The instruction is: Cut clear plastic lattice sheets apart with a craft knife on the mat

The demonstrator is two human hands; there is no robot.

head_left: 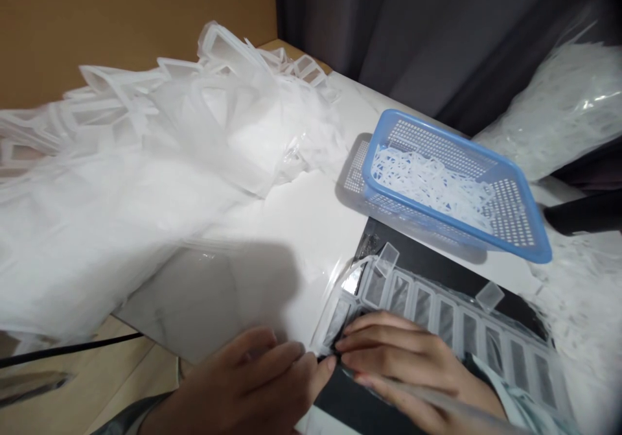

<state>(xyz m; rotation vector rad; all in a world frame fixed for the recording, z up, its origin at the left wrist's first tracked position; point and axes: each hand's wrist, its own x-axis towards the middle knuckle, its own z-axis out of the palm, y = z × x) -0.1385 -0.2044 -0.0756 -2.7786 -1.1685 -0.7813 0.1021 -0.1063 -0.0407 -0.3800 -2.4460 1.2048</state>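
**Both hands at the near edge of a clear, ladder-shaped plastic sheet [437,308] with rectangular windows.**

Left hand [243,383] pinches narrowly on the edge; right hand [393,364] curls over it, its pinch hidden by the fingers. Sheet lies across a matte black mat [427,247]. Just beyond, a blue perforated plastic basket [515,211] holds white lattice scraps [427,185]. Left of the grip, a glossy heap of clear plastic offcuts [146,143] spreads over a white marble-look tabletop [311,221]. Sheet's right end blurs out near the frame edge.

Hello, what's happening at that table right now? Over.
Left hand and right hand meeting at edge of clear cut plastic sheet, on black mat. Two small plastic squares loose on top. Blue mesh basket beyond, holding plastic scraps.
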